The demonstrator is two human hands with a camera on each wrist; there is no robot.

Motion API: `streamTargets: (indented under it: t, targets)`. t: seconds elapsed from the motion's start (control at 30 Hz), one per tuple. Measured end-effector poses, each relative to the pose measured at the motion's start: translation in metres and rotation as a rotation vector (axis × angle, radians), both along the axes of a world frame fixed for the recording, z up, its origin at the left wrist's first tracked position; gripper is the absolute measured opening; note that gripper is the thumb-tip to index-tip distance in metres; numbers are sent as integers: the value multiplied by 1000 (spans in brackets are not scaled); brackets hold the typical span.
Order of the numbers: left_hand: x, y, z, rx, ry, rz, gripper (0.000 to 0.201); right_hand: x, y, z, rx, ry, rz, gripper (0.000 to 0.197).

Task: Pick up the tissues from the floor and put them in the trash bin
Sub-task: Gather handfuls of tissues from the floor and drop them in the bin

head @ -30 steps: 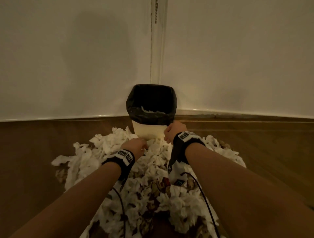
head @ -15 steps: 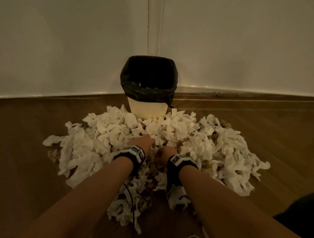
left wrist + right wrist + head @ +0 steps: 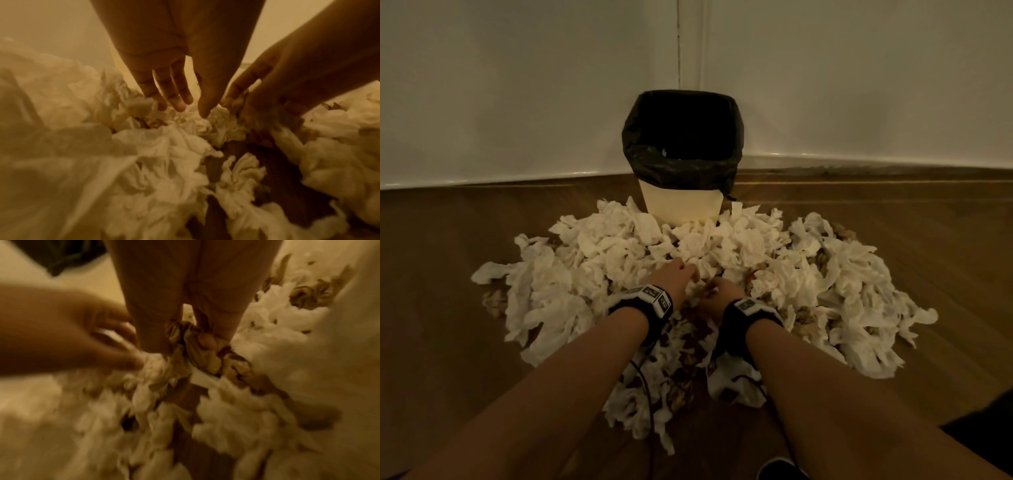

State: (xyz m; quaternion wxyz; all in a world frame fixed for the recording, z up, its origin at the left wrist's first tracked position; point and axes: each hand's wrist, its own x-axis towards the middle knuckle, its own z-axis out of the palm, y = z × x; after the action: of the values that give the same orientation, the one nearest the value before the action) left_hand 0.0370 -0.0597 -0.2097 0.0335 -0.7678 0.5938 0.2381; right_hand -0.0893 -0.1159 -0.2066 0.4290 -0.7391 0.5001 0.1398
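A wide heap of crumpled white and brownish tissues (image 3: 599,246) covers the wooden floor in front of the cream trash bin (image 3: 681,209), which has a black liner (image 3: 681,171) and stands in the wall corner. Both hands are down in the middle of the heap, side by side. My left hand (image 3: 686,270) reaches into the tissues (image 3: 164,146) with straight, spread fingers (image 3: 179,104) whose tips touch them. My right hand (image 3: 714,291) curls its fingers (image 3: 205,340) round a brownish wad of tissues (image 3: 185,337).
Two white walls (image 3: 517,85) meet behind the bin above a pale skirting. Bare wooden floor (image 3: 431,308) lies left and right of the heap. Cables run from the black wrist bands (image 3: 650,301) back along my arms. A dark shoe (image 3: 780,469) shows at the bottom edge.
Both hands have come down from the bin's front rim into the heap. Over the last half second they stayed low, the right hand closing on tissues.
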Motion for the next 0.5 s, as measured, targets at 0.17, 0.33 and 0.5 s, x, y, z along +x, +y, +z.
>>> streamTargets:
  t: [0.17,0.33,0.5]
  targets:
    - [-4,5,-6,62,-75,-44,57,-11,-12,11,-53,-149,-344,25]
    - [-13,6,-12,72,-124,-34,67,-12,-15,8,25,-194,-486,46]
    - [-14,6,-14,93,-155,-50,56,-9,-16,0,24,-230,-539,75]
